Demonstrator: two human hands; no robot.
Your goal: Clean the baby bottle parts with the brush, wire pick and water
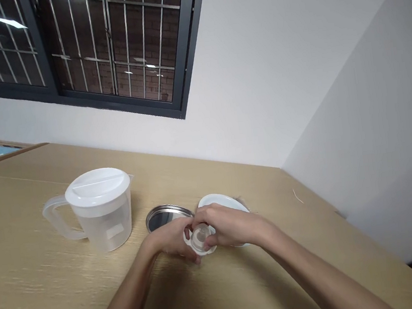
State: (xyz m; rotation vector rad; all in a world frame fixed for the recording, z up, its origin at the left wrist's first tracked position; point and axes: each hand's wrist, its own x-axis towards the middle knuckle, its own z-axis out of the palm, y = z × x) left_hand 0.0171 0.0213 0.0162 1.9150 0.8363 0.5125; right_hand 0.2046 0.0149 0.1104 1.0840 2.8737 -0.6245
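Note:
A small clear round cup (201,234) sits between my two hands, over or inside a white-rimmed piece (202,251); I cannot tell whether they are joined. My left hand (174,236) curls around the left side of the white-rimmed piece. From the other side, my right hand (227,222) arches over with its thumb and fingers on the clear cup. Just behind my left hand lies a round shiny metal tray (163,215), partly covered. A pale oval plate (221,201) is behind my right hand, which hides much of it.
To the left stands a translucent pitcher (105,224) with a white lid, its handle pointing left. The wooden table (77,300) meets a white wall (255,68) at the back. A thin pale strip (298,196) lies at the right. Above is a barred window (110,46).

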